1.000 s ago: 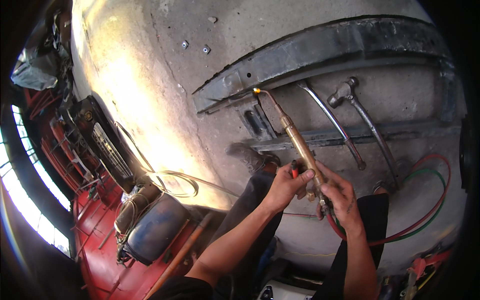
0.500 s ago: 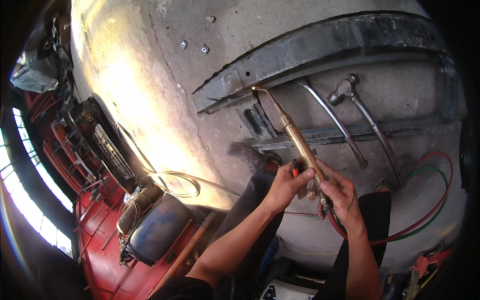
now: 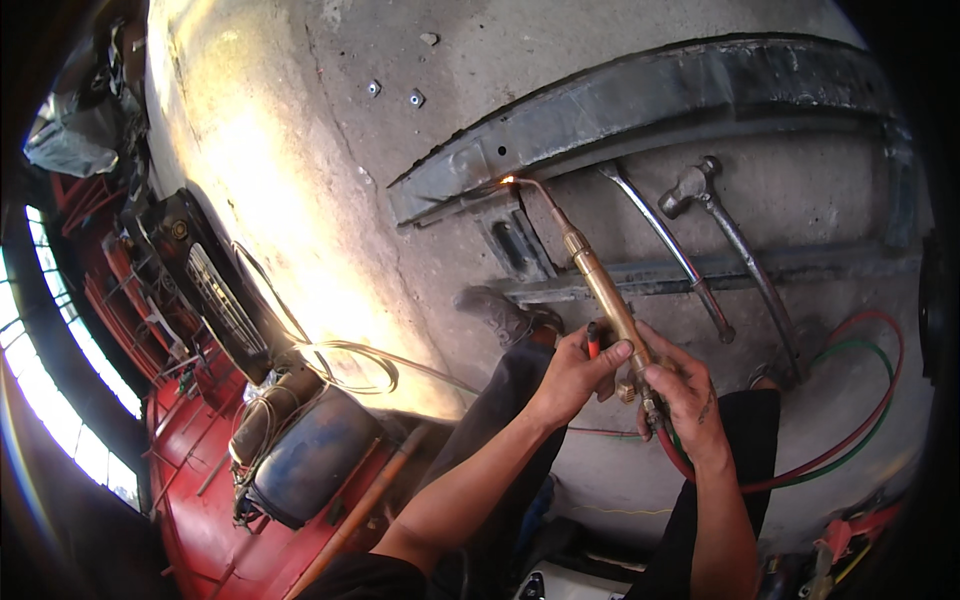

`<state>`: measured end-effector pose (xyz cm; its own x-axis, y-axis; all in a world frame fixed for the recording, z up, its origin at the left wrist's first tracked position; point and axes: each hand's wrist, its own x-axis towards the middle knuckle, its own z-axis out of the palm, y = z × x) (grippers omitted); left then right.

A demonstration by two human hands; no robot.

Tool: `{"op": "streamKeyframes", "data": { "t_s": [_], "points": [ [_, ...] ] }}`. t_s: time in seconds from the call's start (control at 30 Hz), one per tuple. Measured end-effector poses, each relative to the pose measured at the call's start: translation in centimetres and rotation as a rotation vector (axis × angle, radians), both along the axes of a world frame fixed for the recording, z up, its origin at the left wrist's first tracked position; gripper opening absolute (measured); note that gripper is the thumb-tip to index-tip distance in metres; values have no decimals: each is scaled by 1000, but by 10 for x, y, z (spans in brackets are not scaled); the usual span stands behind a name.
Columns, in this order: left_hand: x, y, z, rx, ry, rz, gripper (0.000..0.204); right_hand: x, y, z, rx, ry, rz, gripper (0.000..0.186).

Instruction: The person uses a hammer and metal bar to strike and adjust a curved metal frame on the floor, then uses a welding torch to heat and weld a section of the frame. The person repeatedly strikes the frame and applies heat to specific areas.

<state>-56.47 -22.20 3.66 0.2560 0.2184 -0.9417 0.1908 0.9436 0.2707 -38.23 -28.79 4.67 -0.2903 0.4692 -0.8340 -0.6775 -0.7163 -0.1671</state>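
Observation:
My right hand [image 3: 682, 395] is wrapped round the rear of a brass gas torch [image 3: 603, 285], near its valves and hose fittings. The torch slants up and left, its thin bent nozzle ending beside the lower edge of a dark curved metal beam [image 3: 620, 120]. A small orange glow [image 3: 509, 181] shows at the nozzle tip. My left hand [image 3: 580, 375] is closed against the torch's left side. Its fingers hold what looks like a red lighter [image 3: 593, 347] with a dark end, mostly hidden. Red and green hoses [image 3: 840, 455] trail from the torch in a loop on the right.
A chrome-shafted bar [image 3: 665, 235] and a hammer [image 3: 735, 230] lie inside the beam's frame. Two nuts [image 3: 416, 98] sit on the concrete beyond it. At left stand a blue tank [image 3: 315, 455] and coiled hose [image 3: 360, 365]. My shoe [image 3: 495, 315] is near the metal bracket [image 3: 515, 245].
The glow at the nozzle tip has grown from a tiny point to a brighter orange flame. Both hands keep their hold; the view has shifted slightly.

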Motion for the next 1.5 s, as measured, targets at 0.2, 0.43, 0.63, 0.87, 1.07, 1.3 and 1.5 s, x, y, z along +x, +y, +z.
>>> {"op": "streamKeyframes", "data": {
  "t_s": [0.2, 0.43, 0.63, 0.87, 1.07, 1.3, 1.5],
  "points": [
    [-2, -2, -2, -23, -21, 21, 41, 1, 1, 1, -1, 3, 3, 54],
    [1, -1, 0, -7, -5, 11, 37, -1, -6, -4, 6, 15, -35, 53],
    [6, -1, 1, -19, 2, 43, 33, 3, -5, -3, 20, 12, -11, 53],
    [16, 4, 24, -27, -42, 100, 37, 9, 3, 32, 86, -185, 171, 63],
    [2, 18, 54, -114, -152, 251, 36, 1, 50, 101, 131, -345, 491, 71],
    [-35, 49, 79, -80, -413, 732, 39, -60, 161, 171, 76, -523, 925, 78],
    [-71, 80, 87, -99, -467, 936, 44, -136, 214, 194, 332, -886, 1379, 79]
  ]
}}
